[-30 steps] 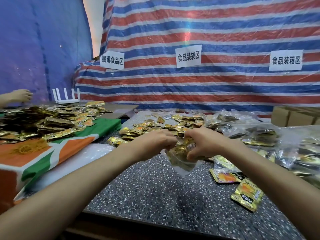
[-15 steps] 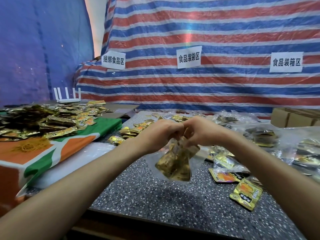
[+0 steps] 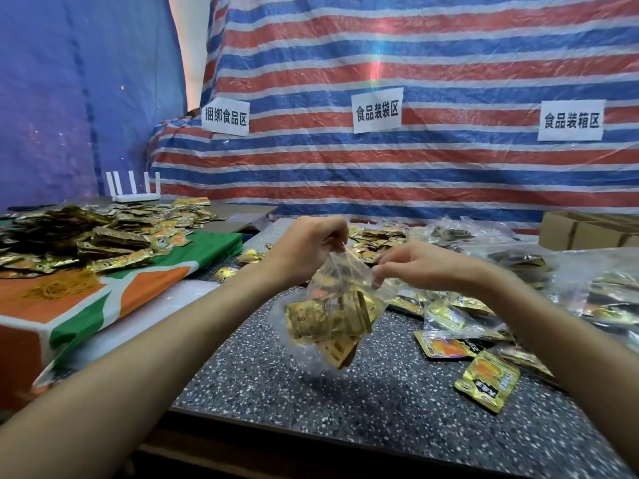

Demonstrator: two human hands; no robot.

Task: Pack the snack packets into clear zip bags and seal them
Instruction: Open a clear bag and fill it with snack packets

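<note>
Many snack packets (image 3: 487, 382) litter speckled table (image 3: 380, 409) — striped tarp (image 3: 415, 46) behind.

Rear wall: red/white/blue striped tarp (image 3: 432, 181), 11 to 3 o'clock. Three white paper signs (image 3: 377, 110) w/ black characters fixed to it. Blue tarp (image 3: 69, 98) at 10 o'clock; bright gap (image 3: 188, 46) btwn the two. Speckled dark tabletop (image 3: 380, 416) at 6 o'clock. Orange/green/white cloth (image 3: 138, 288) at 8 o'clock. Cardboard boxes (image 3: 587, 233) at 3 o'clock. White router (image 3: 135, 197), antennas upright, approx. 10 o'clock.
</note>
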